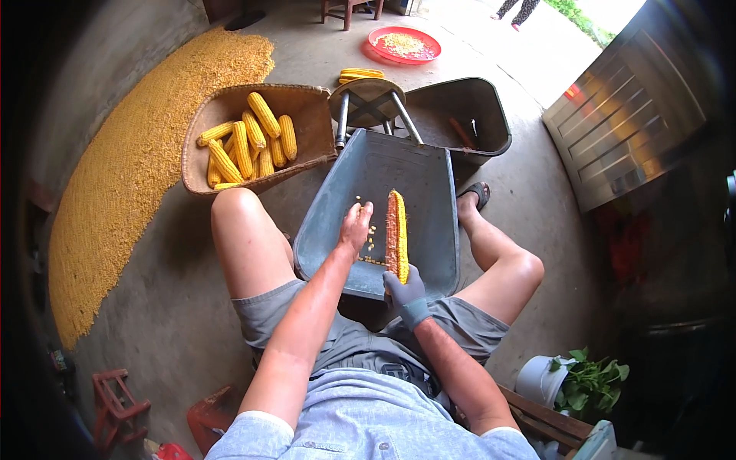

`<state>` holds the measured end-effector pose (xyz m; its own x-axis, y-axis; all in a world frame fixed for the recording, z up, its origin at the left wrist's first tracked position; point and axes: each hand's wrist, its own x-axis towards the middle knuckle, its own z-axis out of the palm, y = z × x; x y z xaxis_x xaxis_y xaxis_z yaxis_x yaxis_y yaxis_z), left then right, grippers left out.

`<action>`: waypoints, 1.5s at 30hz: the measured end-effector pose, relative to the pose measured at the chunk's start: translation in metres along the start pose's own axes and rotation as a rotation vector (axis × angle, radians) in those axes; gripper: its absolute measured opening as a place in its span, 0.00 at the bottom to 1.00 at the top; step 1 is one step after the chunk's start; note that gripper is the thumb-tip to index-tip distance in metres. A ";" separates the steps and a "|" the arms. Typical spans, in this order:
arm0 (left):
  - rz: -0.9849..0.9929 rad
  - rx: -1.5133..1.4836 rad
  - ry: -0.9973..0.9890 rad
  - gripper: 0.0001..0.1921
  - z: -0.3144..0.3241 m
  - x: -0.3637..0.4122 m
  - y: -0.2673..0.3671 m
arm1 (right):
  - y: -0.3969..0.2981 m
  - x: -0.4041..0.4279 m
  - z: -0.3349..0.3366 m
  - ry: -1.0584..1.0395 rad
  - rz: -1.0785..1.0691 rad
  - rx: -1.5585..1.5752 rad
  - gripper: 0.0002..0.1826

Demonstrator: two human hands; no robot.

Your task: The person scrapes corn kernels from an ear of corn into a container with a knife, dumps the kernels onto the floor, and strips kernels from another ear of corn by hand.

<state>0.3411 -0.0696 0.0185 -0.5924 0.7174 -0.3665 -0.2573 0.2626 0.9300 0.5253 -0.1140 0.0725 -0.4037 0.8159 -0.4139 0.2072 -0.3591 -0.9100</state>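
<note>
My right hand (407,290), in a grey glove, grips the lower end of a corn cob (398,236). The cob stands out away from me over a grey-blue plastic tub (425,167) between my knees. Its left side is stripped to reddish core, while yellow kernels still cover the right side. Bare and just left of the cob, my left hand (357,224) is over the tub with its fingers extended and does not touch the cob. A few loose kernels (371,240) are near its fingers and palm. More kernels form a short line near the tub's close end.
Whole cobs (240,146) fill part of a woven basket (313,103) at left, beside a kernel heap (132,149). A metal-legged stool (368,98), dark tub (489,109) and red tray (431,52) lie beyond. A person's legs (517,8) show outside. A plant bucket (537,379) sits right.
</note>
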 end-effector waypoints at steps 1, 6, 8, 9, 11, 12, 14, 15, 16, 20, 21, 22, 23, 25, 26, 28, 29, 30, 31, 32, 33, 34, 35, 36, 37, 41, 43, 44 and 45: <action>0.123 0.187 0.028 0.41 -0.007 0.002 -0.009 | -0.001 0.003 0.001 -0.008 0.004 0.014 0.20; -0.101 0.141 -0.310 0.37 0.023 -0.043 0.012 | 0.006 0.017 -0.006 0.217 -0.227 -0.300 0.23; -0.044 0.044 -0.330 0.26 0.025 -0.054 0.009 | 0.003 0.017 -0.003 0.193 -0.245 -0.546 0.29; 0.006 0.066 -0.308 0.23 0.023 -0.058 0.011 | 0.001 0.015 -0.002 0.194 -0.245 -0.538 0.29; -0.081 -0.130 -0.293 0.18 0.008 -0.052 0.003 | -0.002 0.013 0.002 0.017 -0.448 -0.582 0.36; -0.145 -0.209 -0.274 0.17 0.001 -0.051 0.007 | -0.001 0.008 -0.001 0.007 -0.534 -0.567 0.36; -0.252 -0.340 -0.238 0.14 -0.003 -0.052 0.012 | 0.006 0.020 -0.010 -0.026 -0.451 -0.441 0.34; -0.249 -0.334 -0.239 0.14 -0.003 -0.051 0.012 | 0.006 0.026 -0.013 -0.068 -0.374 -0.317 0.32; -0.292 -0.478 -0.279 0.16 0.000 -0.050 0.010 | -0.005 0.030 -0.020 0.012 -0.295 -0.255 0.26; -0.362 -0.672 -0.501 0.23 -0.019 -0.057 0.014 | -0.036 0.064 -0.030 -0.024 0.045 0.209 0.23; -0.369 -0.714 -0.629 0.24 -0.019 -0.060 0.019 | -0.039 0.073 -0.032 -0.028 0.057 0.245 0.23; -0.375 -0.791 -0.691 0.25 -0.018 -0.062 0.019 | -0.042 0.081 -0.033 -0.100 0.068 0.318 0.25; -0.379 -0.786 -0.696 0.25 -0.016 -0.066 0.021 | -0.042 0.086 -0.034 -0.094 0.066 0.323 0.25; -0.475 -0.806 -0.732 0.27 -0.014 -0.077 0.030 | -0.041 0.095 -0.033 -0.403 0.177 0.517 0.26; -0.507 -0.779 -0.708 0.28 -0.012 -0.084 0.034 | -0.038 0.096 -0.030 -0.389 0.131 0.544 0.25; -0.447 -0.536 -0.638 0.28 -0.010 -0.101 0.049 | -0.036 0.094 -0.018 -0.275 0.023 0.402 0.24; -0.388 -0.300 -0.569 0.27 -0.010 -0.107 0.051 | -0.036 0.092 -0.015 -0.154 -0.081 0.255 0.23; -0.328 -0.124 -0.557 0.27 -0.011 -0.107 0.046 | -0.035 0.089 -0.011 -0.080 -0.154 0.139 0.23; -0.243 0.101 -0.469 0.28 -0.011 -0.113 0.039 | -0.030 0.090 -0.009 -0.083 -0.158 0.145 0.23; -0.068 0.302 -0.412 0.29 -0.010 -0.117 0.032 | -0.025 0.091 -0.007 -0.019 -0.191 0.041 0.24; 0.109 0.499 -0.357 0.29 -0.009 -0.121 0.026 | -0.020 0.092 -0.007 0.053 -0.222 -0.063 0.25; 0.224 0.518 -0.267 0.28 -0.011 -0.121 0.014 | -0.020 0.089 -0.004 0.048 -0.227 -0.041 0.27; 0.231 0.519 -0.265 0.28 -0.016 -0.116 0.004 | -0.022 0.089 -0.001 0.047 -0.235 -0.039 0.27; 0.222 0.481 -0.269 0.25 -0.013 -0.115 0.005 | -0.022 0.092 -0.001 0.070 -0.214 0.021 0.27; 0.212 0.442 -0.271 0.21 -0.011 -0.115 0.006 | -0.022 0.095 -0.002 0.093 -0.193 0.079 0.28; -0.034 0.284 -0.392 0.17 -0.002 -0.132 0.028 | -0.017 0.122 -0.026 0.222 -0.176 0.087 0.30; 0.014 0.333 -0.383 0.16 -0.004 -0.134 0.022 | -0.014 0.130 -0.031 0.229 -0.188 -0.030 0.34; 0.098 0.347 -0.388 0.16 -0.005 -0.130 0.011 | -0.012 0.137 -0.031 0.218 -0.173 -0.015 0.35; 0.181 0.361 -0.396 0.16 -0.002 -0.130 0.013 | -0.010 0.142 -0.032 0.209 -0.157 0.001 0.36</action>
<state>0.4131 -0.1611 0.0777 -0.2535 0.9405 -0.2261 0.1409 0.2671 0.9533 0.4944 0.0198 0.0233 -0.2381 0.9375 -0.2538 0.1557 -0.2211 -0.9628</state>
